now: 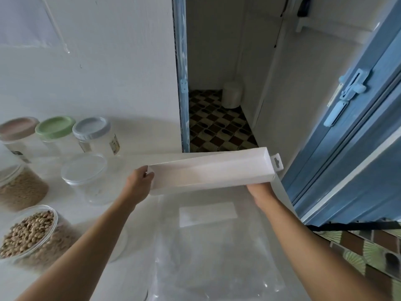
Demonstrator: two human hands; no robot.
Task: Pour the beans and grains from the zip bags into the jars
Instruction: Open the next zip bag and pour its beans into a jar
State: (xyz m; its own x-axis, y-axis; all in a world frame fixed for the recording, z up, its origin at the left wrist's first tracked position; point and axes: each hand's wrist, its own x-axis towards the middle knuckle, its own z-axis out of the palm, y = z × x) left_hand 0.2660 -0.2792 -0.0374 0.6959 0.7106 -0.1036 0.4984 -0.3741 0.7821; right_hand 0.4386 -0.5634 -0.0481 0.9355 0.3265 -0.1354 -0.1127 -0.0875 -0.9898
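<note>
A person's two hands hold a long white cardboard box [208, 172] above a white tabletop [141, 144], its open top showing nothing inside. The box's long axis runs left to right across the view, its right end a little higher and farther off, finished with a hang tab.

The left hand [138, 183] pinches the box's left end wall, fingers [149, 175] curled over the edge. The right hand [260, 192] sits under the box's right end. Its fingers are hidden behind the cardboard, so whether they clasp it or only prop it cannot be told.

A clear zip bag [217, 257] with a white label [207, 213] lies flat on the tabletop directly below the box, between the two forearms and closer to the person than either hand. No contents can be made out in it.

The jars all stand to the left, on the left hand's side. An open jar of beans [30, 231] is nearest, with a jar of pale grains [19, 190] behind it and a clear-lidded jar [84, 170] just left of the left hand. Three capped jars [55, 126] line the wall.

Both hands are occupied, so the box likely has to be put down before the bag can be picked up. Any pour would then go leftward, toward the jars.
</note>
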